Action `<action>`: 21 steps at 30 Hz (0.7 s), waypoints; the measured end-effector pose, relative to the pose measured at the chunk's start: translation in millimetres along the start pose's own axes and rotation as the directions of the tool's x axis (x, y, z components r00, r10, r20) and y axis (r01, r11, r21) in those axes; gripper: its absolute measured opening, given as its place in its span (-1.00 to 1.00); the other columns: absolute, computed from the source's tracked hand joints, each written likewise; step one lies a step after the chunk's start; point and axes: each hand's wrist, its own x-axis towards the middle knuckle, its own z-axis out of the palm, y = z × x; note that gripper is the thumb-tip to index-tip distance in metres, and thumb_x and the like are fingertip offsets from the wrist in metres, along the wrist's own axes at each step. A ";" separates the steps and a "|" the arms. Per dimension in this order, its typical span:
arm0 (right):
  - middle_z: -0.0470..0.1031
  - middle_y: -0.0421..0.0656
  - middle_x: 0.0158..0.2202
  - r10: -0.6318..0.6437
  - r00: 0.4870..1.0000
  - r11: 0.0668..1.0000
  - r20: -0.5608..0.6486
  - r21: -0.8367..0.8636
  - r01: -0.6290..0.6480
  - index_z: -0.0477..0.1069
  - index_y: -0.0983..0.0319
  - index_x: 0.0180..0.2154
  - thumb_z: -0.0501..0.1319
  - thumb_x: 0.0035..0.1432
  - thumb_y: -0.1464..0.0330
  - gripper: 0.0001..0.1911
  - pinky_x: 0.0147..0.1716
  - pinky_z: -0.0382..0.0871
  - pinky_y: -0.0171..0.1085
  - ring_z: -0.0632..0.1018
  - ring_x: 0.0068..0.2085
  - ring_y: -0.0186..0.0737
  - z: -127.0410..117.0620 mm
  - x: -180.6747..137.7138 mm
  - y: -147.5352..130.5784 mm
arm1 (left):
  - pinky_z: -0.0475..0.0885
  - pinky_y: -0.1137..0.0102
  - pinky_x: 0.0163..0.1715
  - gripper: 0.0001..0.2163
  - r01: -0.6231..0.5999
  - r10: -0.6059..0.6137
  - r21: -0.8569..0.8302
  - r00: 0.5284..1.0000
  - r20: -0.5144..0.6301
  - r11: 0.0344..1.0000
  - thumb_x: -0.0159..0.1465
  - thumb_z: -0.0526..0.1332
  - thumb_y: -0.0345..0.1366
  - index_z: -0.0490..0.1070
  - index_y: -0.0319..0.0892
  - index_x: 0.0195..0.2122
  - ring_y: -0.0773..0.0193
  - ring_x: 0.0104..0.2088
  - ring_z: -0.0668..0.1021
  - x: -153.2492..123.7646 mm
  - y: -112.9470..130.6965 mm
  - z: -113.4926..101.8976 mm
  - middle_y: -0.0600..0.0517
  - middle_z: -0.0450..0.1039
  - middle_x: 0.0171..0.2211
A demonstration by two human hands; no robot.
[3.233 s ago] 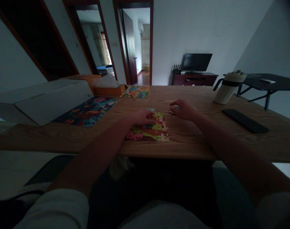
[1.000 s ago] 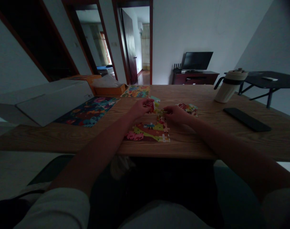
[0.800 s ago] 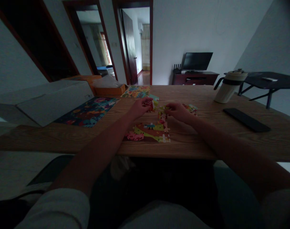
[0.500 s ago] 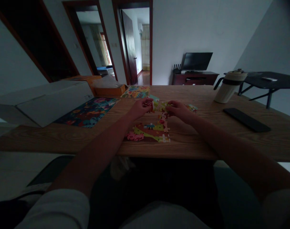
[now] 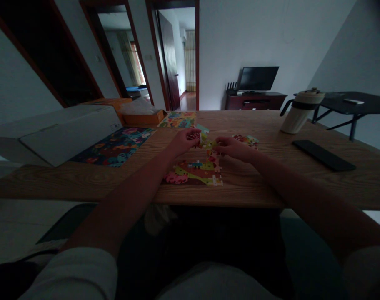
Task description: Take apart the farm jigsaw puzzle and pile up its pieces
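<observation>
Head view: jigsaw on the wooden counter [image 5: 255,183], part built. Done: a joined section [image 5: 194,173] lies flat just nearer the person than both hands, with a pinkish strip running up its right side to below the right hand [image 5: 229,146]. Left: the area beyond it is open, and loose pieces [image 5: 246,141] sit in a small pile just right of the right hand; count not readable. Left hand [image 5: 183,142] pinches a red-patterned piece [image 5: 194,136], pale blue and green bits showing past its fingertips; right hand grips a yellow-green piece [image 5: 210,143], edges meeting or nearly so between the hands; can't tell if they're locked. Two puzzle pictures lie whole-looking left of the left hand: a dark one [image 5: 116,148] and, farther off, a bright one [image 5: 177,119], by a white box [image 5: 71,131]. Versus the earliest frame: left hand was over the joined section, right hand at the loose pieces; now both are together past the section, each with something. Versus half a second ago: right hand is a bit closer to the left, more of the pile uncovered, gap between held pieces narrower.
</observation>
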 end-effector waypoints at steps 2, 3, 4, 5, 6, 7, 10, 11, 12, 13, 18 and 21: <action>0.55 -0.15 -0.36 -0.025 0.999 1.000 0.037 -0.015 0.025 0.41 0.19 -0.33 0.27 0.15 0.26 -0.86 -0.38 0.40 -0.27 0.52 -0.36 -0.23 -0.4 -0.6 1.0 | 0.55 0.35 -0.25 -0.67 0.001 -0.001 0.015 1.000 -0.005 1.000 0.19 0.31 -0.40 0.49 -0.28 0.00 0.26 -0.25 0.60 0.5 -1.3 0.4 -0.13 0.57 -0.16; 0.55 -0.15 -0.36 -0.036 0.997 0.999 0.067 -0.021 0.038 0.42 0.19 -0.32 0.29 0.13 0.24 -0.84 -0.39 0.40 -0.26 0.52 -0.36 -0.22 -0.5 -1.0 1.3 | 0.55 0.35 -0.26 -0.67 0.002 -0.002 0.018 1.000 -0.006 1.000 0.18 0.31 -0.41 0.49 -0.29 0.00 0.26 -0.26 0.60 1.0 -2.2 0.7 -0.14 0.57 -0.16; 0.56 -0.14 -0.36 -0.045 0.994 0.998 0.102 -0.032 0.048 0.44 0.19 -0.30 0.31 0.10 0.23 -0.82 -0.40 0.39 -0.26 0.52 -0.37 -0.21 -0.6 -1.5 1.4 | 0.55 0.34 -0.26 -0.66 0.003 -0.002 0.017 1.000 -0.006 1.000 0.18 0.31 -0.41 0.49 -0.29 0.00 0.26 -0.26 0.60 1.5 -3.0 1.1 -0.14 0.57 -0.16; 0.56 -0.14 -0.36 -0.052 0.990 0.997 0.135 -0.048 0.059 0.45 0.19 -0.29 0.32 0.09 0.22 -0.79 -0.40 0.39 -0.26 0.52 -0.37 -0.20 -0.7 -2.2 1.3 | 0.55 0.34 -0.25 -0.66 0.002 -0.002 0.016 1.000 -0.006 1.000 0.18 0.31 -0.42 0.49 -0.30 0.00 0.26 -0.26 0.60 1.9 -3.7 1.4 -0.15 0.57 -0.15; 0.56 -0.14 -0.37 -0.058 0.985 0.995 0.162 -0.074 0.070 0.46 0.20 -0.28 0.33 0.07 0.20 -0.78 -0.42 0.37 -0.26 0.51 -0.39 -0.20 -0.8 -2.9 0.8 | 0.55 0.33 -0.24 -0.66 0.001 -0.001 0.014 1.000 -0.006 1.000 0.17 0.31 -0.42 0.49 -0.30 0.00 0.25 -0.25 0.60 2.3 -4.1 1.7 -0.16 0.57 -0.14; 0.55 -0.15 -0.38 -0.062 0.982 0.990 0.179 -0.111 0.083 0.45 0.20 -0.28 0.33 0.06 0.20 -0.76 -0.44 0.35 -0.26 0.50 -0.40 -0.20 -1.0 -3.7 0.0 | 0.55 0.33 -0.22 -0.66 -0.001 0.001 0.015 1.000 -0.005 1.000 0.17 0.31 -0.42 0.49 -0.30 -0.01 0.25 -0.24 0.59 2.4 -4.1 1.8 -0.16 0.57 -0.13; 0.52 -0.17 -0.42 -0.076 0.979 0.958 0.189 -0.258 0.124 0.43 0.22 -0.28 0.33 0.03 0.24 -0.76 -0.47 0.31 -0.29 0.48 -0.43 -0.22 -1.4 -6.2 -3.7 | 0.54 0.33 -0.19 -0.68 -0.007 0.007 0.047 1.000 -0.009 0.999 0.18 0.30 -0.43 0.50 -0.29 -0.02 0.26 -0.23 0.59 1.7 -1.6 1.4 -0.14 0.57 -0.12; 0.51 -0.18 -0.42 -0.078 0.979 0.943 0.186 -0.306 0.133 0.42 0.22 -0.29 0.33 0.02 0.26 -0.77 -0.47 0.30 -0.29 0.48 -0.43 -0.22 -1.3 -6.9 -5.2 | 0.54 0.33 -0.20 -0.68 -0.007 0.008 0.059 1.000 -0.011 0.998 0.18 0.30 -0.43 0.50 -0.29 -0.02 0.26 -0.23 0.59 1.0 -0.1 1.1 -0.14 0.57 -0.12; 0.51 -0.17 -0.42 -0.081 0.980 0.928 0.182 -0.346 0.141 0.42 0.22 -0.29 0.33 0.01 0.29 -0.79 -0.46 0.29 -0.29 0.49 -0.43 -0.22 -1.0 -7.6 -6.6 | 0.53 0.33 -0.21 -0.69 -0.008 0.009 0.071 1.000 -0.011 0.997 0.18 0.29 -0.43 0.50 -0.29 -0.02 0.25 -0.23 0.59 0.3 1.4 0.7 -0.14 0.57 -0.12; 0.52 -0.17 -0.41 -0.086 0.980 0.915 0.178 -0.376 0.148 0.42 0.22 -0.29 0.33 0.01 0.31 -0.80 -0.45 0.29 -0.30 0.49 -0.42 -0.22 -0.4 -8.0 -7.9 | 0.53 0.33 -0.21 -0.69 -0.010 0.011 0.080 1.000 -0.010 0.997 0.18 0.29 -0.43 0.50 -0.29 -0.02 0.25 -0.23 0.59 -0.4 2.9 0.4 -0.14 0.57 -0.12; 0.55 -0.12 -0.37 -0.117 0.985 0.873 0.125 -0.461 0.162 0.43 0.22 -0.21 0.30 0.06 0.34 -0.79 -0.43 0.28 -0.29 0.51 -0.41 -0.20 5.9 -8.8 -9.8 | 0.53 0.32 -0.20 -0.69 -0.022 0.021 0.072 1.000 0.006 0.997 0.19 0.30 -0.41 0.51 -0.28 -0.02 0.23 -0.22 0.59 -1.7 4.5 0.4 -0.15 0.56 -0.12; 0.55 -0.10 -0.35 -0.143 0.988 0.853 0.066 -0.499 0.156 0.42 0.22 -0.18 0.30 0.04 0.35 -0.75 -0.41 0.28 -0.26 0.51 -0.39 -0.16 9.5 -8.7 -7.9 | 0.52 0.33 -0.22 -0.68 -0.019 0.019 0.045 1.000 0.015 0.999 0.17 0.31 -0.40 0.50 -0.29 -0.03 0.22 -0.22 0.59 -0.4 1.2 1.0 -0.15 0.56 -0.13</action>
